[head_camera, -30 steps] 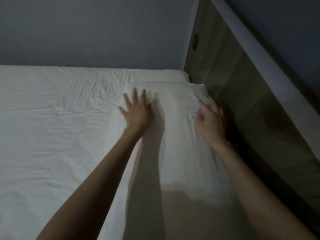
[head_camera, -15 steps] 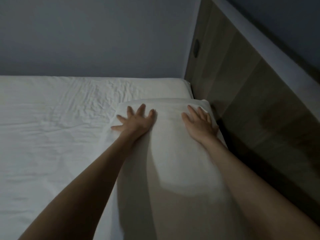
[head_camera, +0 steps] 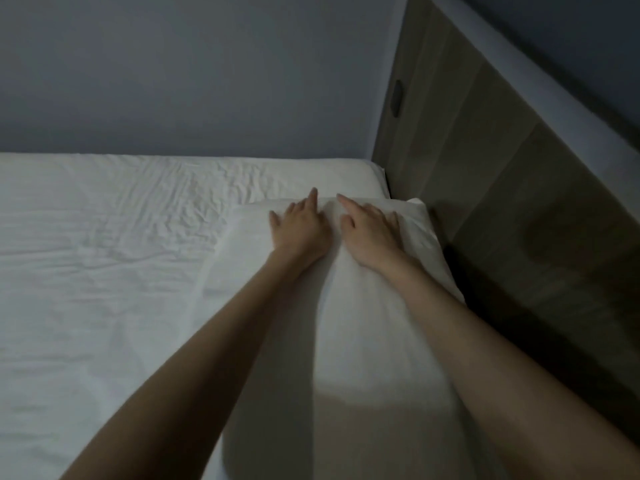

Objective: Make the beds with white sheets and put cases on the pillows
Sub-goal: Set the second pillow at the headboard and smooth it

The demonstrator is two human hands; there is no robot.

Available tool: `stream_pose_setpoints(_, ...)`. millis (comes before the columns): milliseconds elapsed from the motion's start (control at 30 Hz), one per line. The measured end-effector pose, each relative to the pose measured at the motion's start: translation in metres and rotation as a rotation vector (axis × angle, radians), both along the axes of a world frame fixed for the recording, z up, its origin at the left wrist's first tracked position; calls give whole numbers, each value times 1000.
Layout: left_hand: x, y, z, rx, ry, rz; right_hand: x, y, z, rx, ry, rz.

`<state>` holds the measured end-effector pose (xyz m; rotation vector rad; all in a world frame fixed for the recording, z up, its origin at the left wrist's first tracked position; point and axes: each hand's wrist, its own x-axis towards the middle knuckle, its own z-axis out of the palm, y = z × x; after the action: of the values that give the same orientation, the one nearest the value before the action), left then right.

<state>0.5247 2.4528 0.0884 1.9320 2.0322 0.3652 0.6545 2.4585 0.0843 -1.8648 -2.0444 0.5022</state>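
Observation:
A white pillow in its case (head_camera: 374, 327) lies lengthwise on the bed along the wooden headboard. My left hand (head_camera: 300, 227) rests flat on the pillow's far end with straight fingers. Beside it, close to touching, my right hand (head_camera: 370, 230) also presses flat on the same far end. The bed carries a white sheet (head_camera: 104, 271), creased near the far side. Both forearms stretch over the pillow and shade its near half.
The wooden headboard (head_camera: 502, 188) runs along the right, with a dark slot (head_camera: 396, 98) in its far panel. A grey wall (head_camera: 190, 74) closes the bed's far side. A dark gap lies between pillow and headboard.
Both hands have slid toward the pillow's far end and come closer together. The right hand, which first held the pillow's right edge, now lies flat on top.

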Motion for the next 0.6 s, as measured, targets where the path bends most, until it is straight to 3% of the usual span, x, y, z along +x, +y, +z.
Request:
stream_pose_setpoints(133, -11, 12, -17, -101, 53, 17, 26, 13, -25, -56, -114, -70)
stream_pose_setpoints(267, -62, 17, -40, -220, -43, 167, 69, 8, -48, -207, -21, -208)
stream_pose_setpoints(400, -75, -6, -39, -179, -173, 286, 77, 3, -45, -285, 59, -291)
stream_pose_setpoints(500, -60, -27, -16, -113, -69, 315, 54, -8, -23, -305, 5, -289)
stream_pose_setpoints(600, -26, -53, 4, -97, -1, 188, 19, -35, -4, -289, 33, -194)
